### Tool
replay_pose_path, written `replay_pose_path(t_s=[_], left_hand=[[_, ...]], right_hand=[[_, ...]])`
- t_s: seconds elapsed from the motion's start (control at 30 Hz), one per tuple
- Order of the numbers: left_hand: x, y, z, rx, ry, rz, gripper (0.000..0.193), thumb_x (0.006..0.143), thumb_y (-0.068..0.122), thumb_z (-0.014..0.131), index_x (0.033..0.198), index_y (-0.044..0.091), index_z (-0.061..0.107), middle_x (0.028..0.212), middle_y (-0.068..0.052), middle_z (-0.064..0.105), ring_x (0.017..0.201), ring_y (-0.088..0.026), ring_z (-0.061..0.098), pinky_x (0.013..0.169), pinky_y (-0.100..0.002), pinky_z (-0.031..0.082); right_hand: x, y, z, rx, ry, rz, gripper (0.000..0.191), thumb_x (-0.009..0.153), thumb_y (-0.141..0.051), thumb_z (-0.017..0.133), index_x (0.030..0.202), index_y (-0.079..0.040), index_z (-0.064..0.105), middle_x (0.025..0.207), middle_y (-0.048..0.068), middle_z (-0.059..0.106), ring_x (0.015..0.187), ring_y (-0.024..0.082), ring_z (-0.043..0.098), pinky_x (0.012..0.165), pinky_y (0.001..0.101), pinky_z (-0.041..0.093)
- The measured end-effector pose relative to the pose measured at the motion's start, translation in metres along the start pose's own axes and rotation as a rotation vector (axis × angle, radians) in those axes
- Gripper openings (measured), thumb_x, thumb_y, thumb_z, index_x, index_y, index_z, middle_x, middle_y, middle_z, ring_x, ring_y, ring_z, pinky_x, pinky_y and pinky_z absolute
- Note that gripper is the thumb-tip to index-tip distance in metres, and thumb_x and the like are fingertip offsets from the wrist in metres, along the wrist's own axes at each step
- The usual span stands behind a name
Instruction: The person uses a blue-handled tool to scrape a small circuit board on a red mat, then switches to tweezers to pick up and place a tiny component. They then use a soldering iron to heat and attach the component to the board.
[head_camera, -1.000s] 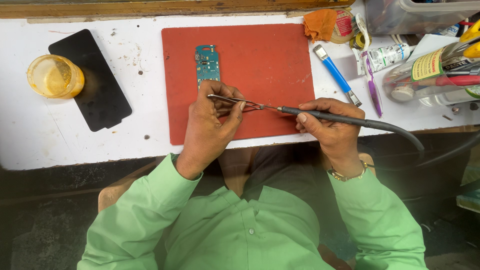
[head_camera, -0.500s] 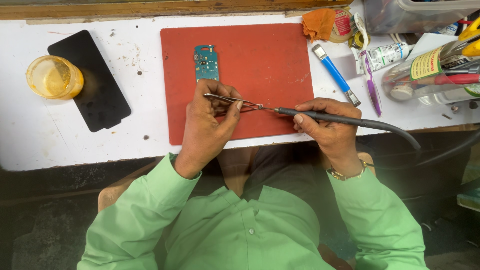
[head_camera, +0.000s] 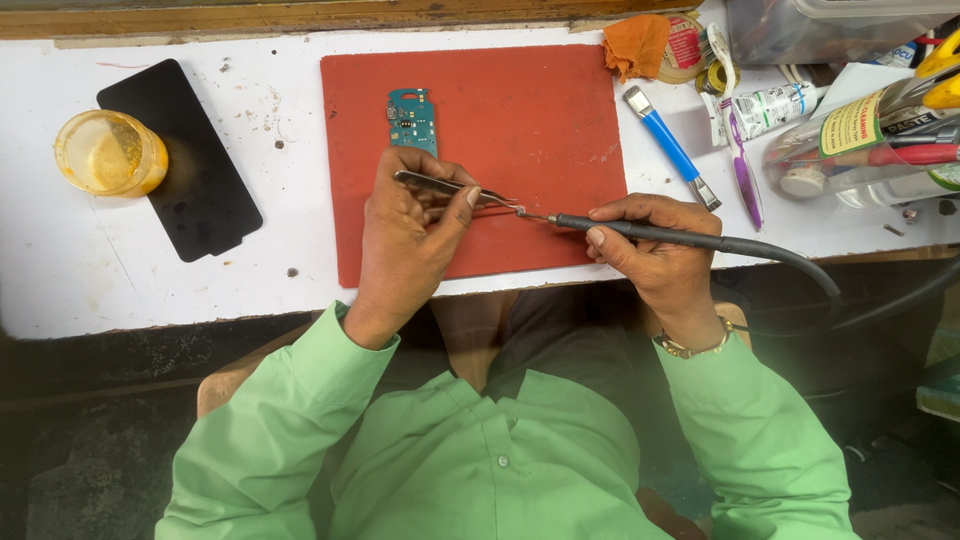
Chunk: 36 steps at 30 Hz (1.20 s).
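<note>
Two hands are bringing thin tools together over a red mat (head_camera: 560, 110).

The left hand (head_camera: 410, 235) is pinching shiny tweezers (head_camera: 450, 187) closed. They look light, stiff and slippery, so the middle is the best place to hold. Just above this hand, a small green circuit board (head_camera: 413, 120) is lying flat; it looks thin and easy to break. The right hand (head_camera: 650, 250) is gripping a black soldering iron (head_camera: 660, 235) like a pen, its tip meeting the tweezers' points.

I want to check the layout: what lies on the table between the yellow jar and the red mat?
In the head view, a black phone-shaped panel lies between the yellow jar and the red mat.
</note>
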<state>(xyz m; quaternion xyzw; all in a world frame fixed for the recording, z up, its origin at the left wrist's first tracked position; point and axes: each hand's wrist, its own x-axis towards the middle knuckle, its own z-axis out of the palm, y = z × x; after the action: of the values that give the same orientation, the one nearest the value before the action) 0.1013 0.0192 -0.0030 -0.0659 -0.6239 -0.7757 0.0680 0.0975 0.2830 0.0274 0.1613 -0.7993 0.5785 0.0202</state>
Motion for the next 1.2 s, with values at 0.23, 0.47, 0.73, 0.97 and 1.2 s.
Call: replay_pose_path(t_s=[0.23, 0.47, 0.73, 0.97, 1.2], left_hand=[[-0.0009, 0.0025, 0.0033, 0.093, -0.014, -0.003, 0.027, 0.101, 0.0, 0.067, 0.114, 0.004, 0.043, 0.107, -0.012, 0.07, 0.099, -0.016, 0.075, 0.086, -0.03, 0.065], [-0.0014, 0.0033, 0.0029, 0.102, -0.049, 0.023, 0.027, 0.102, -0.002, 0.066, 0.113, 0.005, 0.042, 0.106, -0.011, 0.069, 0.101, -0.017, 0.075, 0.089, -0.03, 0.065], [-0.0012, 0.0032, 0.0036, 0.095, -0.052, 0.023, 0.027, 0.102, -0.003, 0.065, 0.113, 0.006, 0.042, 0.106, -0.011, 0.069, 0.102, -0.017, 0.075, 0.091, -0.031, 0.065], [-0.001, 0.0018, 0.0044, 0.1, -0.042, 0.019, 0.028, 0.101, -0.003, 0.066, 0.113, 0.006, 0.042, 0.106, -0.01, 0.069, 0.101, -0.016, 0.076, 0.09, -0.031, 0.066], [-0.001, 0.0006, 0.004, 0.086, -0.043, 0.018, 0.028, 0.101, -0.003, 0.066, 0.113, 0.006, 0.041, 0.106, -0.011, 0.069, 0.101, -0.016, 0.075, 0.09, -0.031, 0.065]], right_hand=[[-0.0004, -0.0004, 0.0, -0.008, 0.016, 0.012, 0.017, 0.092, -0.001, 0.078, 0.104, 0.008, 0.072, 0.083, 0.012, 0.074, 0.07, 0.013, 0.072, 0.064, 0.022, 0.059], [0.0, -0.0014, 0.0006, -0.014, 0.014, -0.003, 0.017, 0.092, -0.001, 0.079, 0.104, 0.008, 0.072, 0.084, 0.012, 0.074, 0.07, 0.013, 0.071, 0.063, 0.0216, 0.058], [-0.0008, -0.0021, 0.0003, -0.048, 0.016, -0.008, 0.018, 0.092, -0.004, 0.079, 0.104, 0.008, 0.072, 0.083, 0.012, 0.074, 0.069, 0.013, 0.072, 0.062, 0.0212, 0.057], [-0.0009, -0.0013, 0.0007, -0.046, 0.017, -0.025, 0.017, 0.092, -0.003, 0.079, 0.104, 0.008, 0.072, 0.084, 0.012, 0.073, 0.069, 0.014, 0.071, 0.061, 0.0214, 0.057], [0.0, -0.0022, 0.001, -0.038, 0.016, -0.012, 0.016, 0.092, -0.001, 0.079, 0.104, 0.008, 0.072, 0.084, 0.012, 0.074, 0.069, 0.013, 0.072, 0.062, 0.0213, 0.057]])
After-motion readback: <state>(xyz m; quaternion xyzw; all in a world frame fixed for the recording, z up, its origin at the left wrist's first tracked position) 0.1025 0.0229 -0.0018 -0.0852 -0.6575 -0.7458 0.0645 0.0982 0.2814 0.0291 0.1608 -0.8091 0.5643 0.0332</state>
